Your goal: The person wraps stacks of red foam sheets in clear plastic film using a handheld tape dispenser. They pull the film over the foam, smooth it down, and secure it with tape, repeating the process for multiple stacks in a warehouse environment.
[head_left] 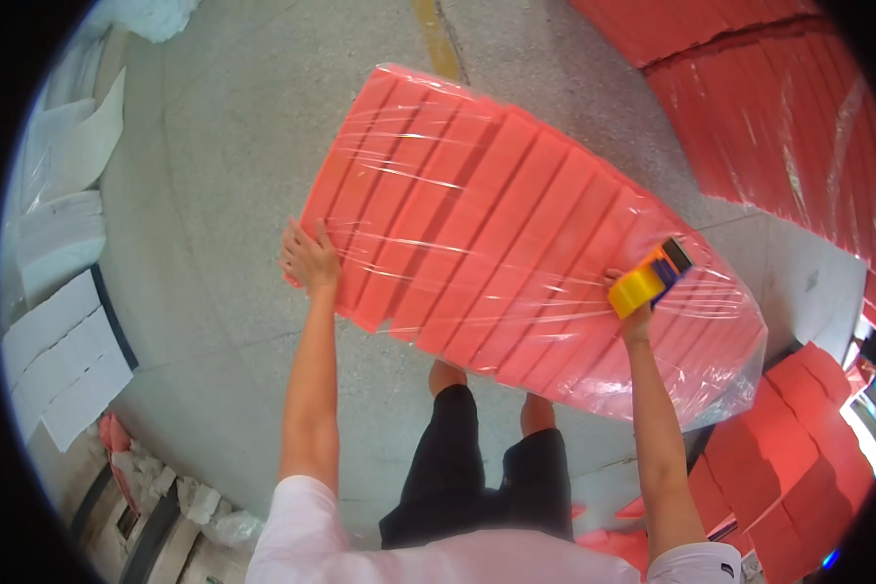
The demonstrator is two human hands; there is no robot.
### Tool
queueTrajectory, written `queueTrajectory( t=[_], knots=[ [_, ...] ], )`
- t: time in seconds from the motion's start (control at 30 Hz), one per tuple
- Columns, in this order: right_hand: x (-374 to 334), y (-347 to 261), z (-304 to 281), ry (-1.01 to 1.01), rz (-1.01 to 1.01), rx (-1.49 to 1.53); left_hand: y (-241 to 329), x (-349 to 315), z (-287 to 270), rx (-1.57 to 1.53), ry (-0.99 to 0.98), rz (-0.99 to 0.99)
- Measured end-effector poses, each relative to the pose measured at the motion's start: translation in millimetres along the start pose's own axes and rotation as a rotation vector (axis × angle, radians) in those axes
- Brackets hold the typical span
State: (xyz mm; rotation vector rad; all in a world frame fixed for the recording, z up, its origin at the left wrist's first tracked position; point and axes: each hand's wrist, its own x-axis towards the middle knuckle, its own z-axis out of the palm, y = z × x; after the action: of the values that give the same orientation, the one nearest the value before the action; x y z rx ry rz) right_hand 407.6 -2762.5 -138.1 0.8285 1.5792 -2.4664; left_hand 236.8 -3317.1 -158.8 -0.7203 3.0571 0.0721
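Note:
In front of my legs is a large bundle of red-pink foam slabs (482,204), packed side by side in several rows and wrapped in clear plastic film (725,375). The film bunches up loosely at the bundle's right end. My left hand (311,258) lies on the bundle's left edge with its fingers spread. Over the right part of the bundle, my right hand (637,323) is closed around a tape dispenser (644,285) with a yellow roll and a dark front end. Its fingers are partly hidden behind the dispenser.
More film-wrapped red bundles (769,117) stand at the far right. Red foam sheets (784,428) are stacked at the near right. Along the left lie white sheets (68,355) and pale foam pieces (63,234). Scraps of plastic (204,501) sit at the lower left on the concrete floor (204,195).

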Motion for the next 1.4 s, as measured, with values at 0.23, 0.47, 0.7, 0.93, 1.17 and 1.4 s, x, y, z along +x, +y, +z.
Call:
queueTrajectory(
  t=[0.23,0.47,0.7,0.93,1.17,1.4],
  knots=[
    [-68.8,-6.0,-129.4,0.053,0.043,0.021,-2.0,-102.4,11.3,-0.009,0.23,0.174],
    [-58.5,10.4,-203.2,0.265,-0.124,-0.053,37.2,-101.4,-11.6,0.171,0.113,-0.026],
    [-66.3,-116.4,-276.3,0.124,-0.072,-0.326,218.7,-378.2,-18.0,0.007,-0.047,0.561],
    [-95.1,-123.2,-460.7,-0.041,-0.288,-0.09,344.2,-476.6,-34.9,-0.011,-0.095,0.651],
    [-120.4,-218.3,-439.1,0.076,-0.032,0.246,402.2,-536.4,-36.6,0.047,-0.136,0.607],
    [-167.0,-280.0,-549.4,0.012,0.071,0.232,489.7,-655.2,-20.7,-0.132,-0.255,0.673]
  ],
)
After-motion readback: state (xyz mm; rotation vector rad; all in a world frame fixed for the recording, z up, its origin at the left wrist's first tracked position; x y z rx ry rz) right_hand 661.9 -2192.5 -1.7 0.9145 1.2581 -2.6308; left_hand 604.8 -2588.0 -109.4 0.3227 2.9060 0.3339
